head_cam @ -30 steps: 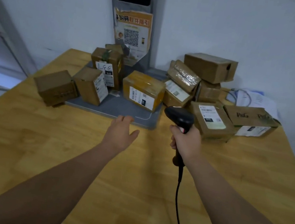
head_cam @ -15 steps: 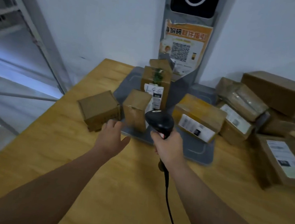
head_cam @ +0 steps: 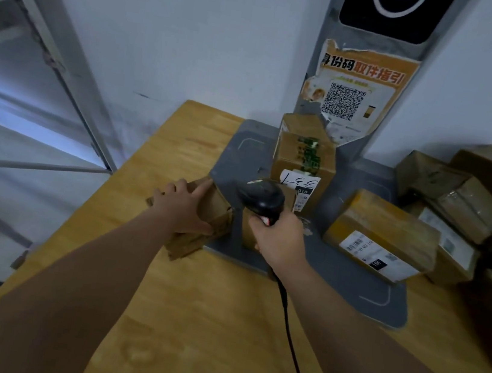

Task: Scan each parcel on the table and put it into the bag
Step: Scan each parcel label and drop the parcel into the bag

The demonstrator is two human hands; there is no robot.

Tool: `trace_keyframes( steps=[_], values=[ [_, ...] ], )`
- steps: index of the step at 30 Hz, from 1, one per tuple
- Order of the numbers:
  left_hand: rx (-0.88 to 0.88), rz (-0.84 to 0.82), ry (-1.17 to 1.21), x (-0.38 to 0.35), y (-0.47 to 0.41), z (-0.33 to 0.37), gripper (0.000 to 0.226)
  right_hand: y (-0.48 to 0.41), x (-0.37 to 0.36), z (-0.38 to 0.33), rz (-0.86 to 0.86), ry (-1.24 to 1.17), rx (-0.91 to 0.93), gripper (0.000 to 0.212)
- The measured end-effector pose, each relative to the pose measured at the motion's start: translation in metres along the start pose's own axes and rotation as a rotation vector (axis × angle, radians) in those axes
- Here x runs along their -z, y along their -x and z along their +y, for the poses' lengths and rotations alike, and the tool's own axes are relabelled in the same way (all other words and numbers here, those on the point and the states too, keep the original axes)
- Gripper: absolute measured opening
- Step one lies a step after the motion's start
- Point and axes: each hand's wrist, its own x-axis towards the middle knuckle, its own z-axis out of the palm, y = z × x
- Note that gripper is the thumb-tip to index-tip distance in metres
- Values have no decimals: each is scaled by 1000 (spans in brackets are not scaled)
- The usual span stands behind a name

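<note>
Left hand [head_cam: 183, 206] grips a small box [head_cam: 219, 211] by the desk's [head_cam: 188, 320] left edge; right hand [head_cam: 281, 238] holds the scanner [head_cam: 263, 198]. The box probably needs turning until its label faces the scanner.

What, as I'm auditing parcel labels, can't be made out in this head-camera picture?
All in the head view:
1. The small box: the left hand covers its top; no label shows.
2. The middle box: mostly hidden by the scanner and the right hand.
3. The yellow parcel: label print too small and blurred.
4. The parcel pile: cut off by the right edge.
5. The bag: not in view.
</note>
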Motion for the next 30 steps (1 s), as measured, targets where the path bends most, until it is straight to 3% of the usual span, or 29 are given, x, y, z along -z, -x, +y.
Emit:
trace_keyframes(
  steps=[3, 7, 10, 13, 16, 19, 21, 22, 25, 27, 30],
  values=[
    [44, 113, 176, -1, 10, 1, 104, -1, 1, 2, 7, -41, -9, 15],
    [188, 420, 664, 10, 41, 12, 108, 5, 19, 2, 22, -190, -67, 10],
    [95, 490, 930, 23, 75, 34, 111, 17, 48, 0, 14, -432, -131, 9],
    [-92, 433, 1161, 32, 108, 63, 109, 35, 85, 2, 12, -608, -115, 13],
    [-248, 254, 1478, 36, 140, 99, 102, 59, 124, 14, -6, -733, -125, 13],
    [-327, 34, 1820, 34, 167, 142, 84, 86, 157, 42, -47, -826, -267, 38],
    [-355, -91, 1972, 27, 182, 172, 58, 108, 175, 59, -91, -874, -341, 56],
    [-354, -140, 1997, 22, 190, 186, 51, 117, 184, 68, -113, -913, -364, 61],
    [-331, -209, 1978, 2, 205, 223, 60, 140, 208, 90, -169, -1097, -333, 56],
    [-328, -171, 1921, -10, 210, 238, 60, 154, 226, 99, -203, -1155, -281, 51],
    [-297, -29, 1740, -19, 216, 252, 50, 172, 248, 112, -149, -1039, -174, 46]
  ],
)
